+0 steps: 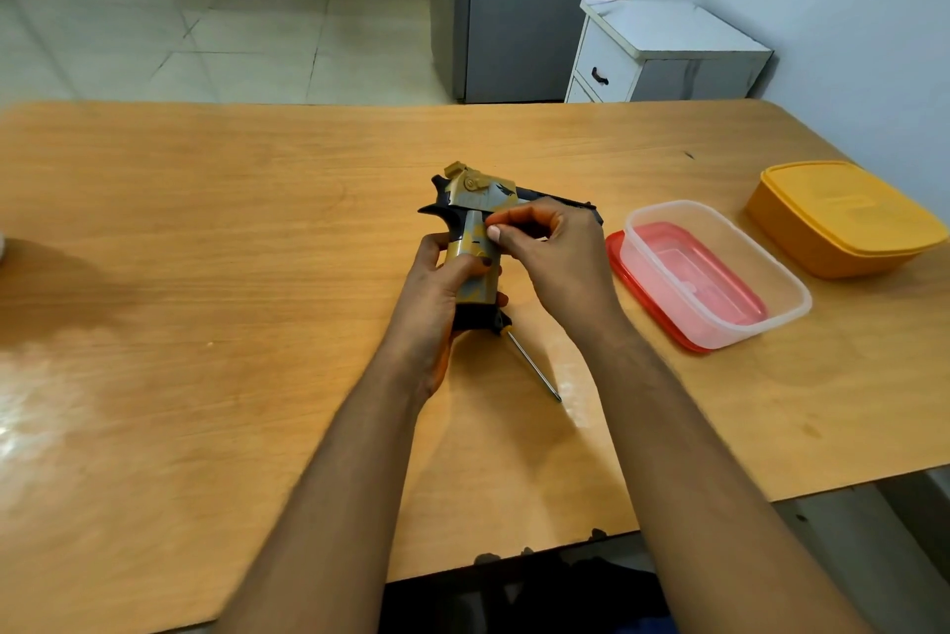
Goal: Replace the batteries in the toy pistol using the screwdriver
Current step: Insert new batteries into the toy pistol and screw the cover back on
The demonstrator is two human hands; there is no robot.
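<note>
The table (205,232) was a big wooden one, with a clear tub (719,273) and a yellow box (843,222) off to the right. Left hand (437,283) was wrapped round the grip of the toy pistol (475,242), held just over the tabletop. Right hand (545,247) had its fingertips pinched at the grip panel, though I couldn't tell if they held a screw. Screwdriver (532,363) lay on the table beneath. My guess: a tiny screw could've slipped out and rolled away.

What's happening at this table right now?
A person is working on a toy pistol. Their left hand grips its handle, while the right hand pinches at the side of the grip. A screwdriver lies on the wooden table under the hands, unused. An open clear container sits nearby.
</note>
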